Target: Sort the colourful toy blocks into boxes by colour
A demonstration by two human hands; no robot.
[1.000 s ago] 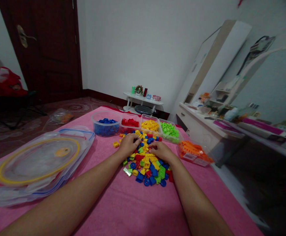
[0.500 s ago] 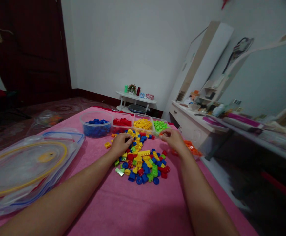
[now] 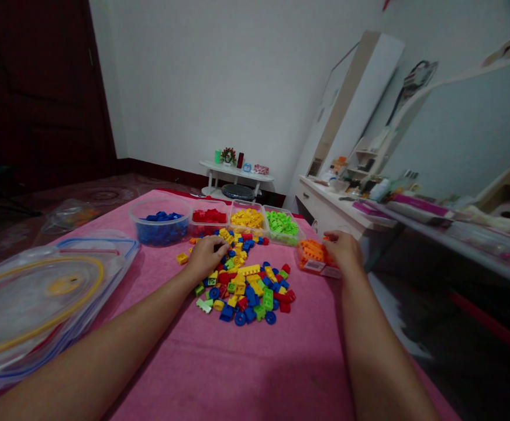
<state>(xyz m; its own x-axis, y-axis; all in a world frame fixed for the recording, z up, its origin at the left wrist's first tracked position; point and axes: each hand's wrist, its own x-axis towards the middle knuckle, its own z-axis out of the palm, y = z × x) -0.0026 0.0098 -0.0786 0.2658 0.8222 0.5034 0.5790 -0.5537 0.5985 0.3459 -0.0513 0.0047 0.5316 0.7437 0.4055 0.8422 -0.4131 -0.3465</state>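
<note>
Five tubs of sorted bricks stand at the far side of the pink surface (image 3: 246,362): a round blue one (image 3: 161,225), then red (image 3: 209,216), yellow (image 3: 247,218) and green (image 3: 282,223) in a row. The orange tub (image 3: 314,258) sits apart, near the right edge. Between them and us lies a loose pile (image 3: 248,287) of mixed bricks.

Our left hand (image 3: 204,257) rests palm down on the pile's far left corner, with its fingers bent narrow over the bricks. A lone yellow brick (image 3: 182,258) lies just beside it. Our right hand (image 3: 345,251) is against the right side of the orange tub, its fingers drawn together over the far rim. A speck of orange shows at the fingertips, but it is too small to read, so we cannot tell whether either hand grips a brick.

At our left lies a stack of clear lids (image 3: 40,298) with yellow, blue and red rims, well apart from the pile.
</note>
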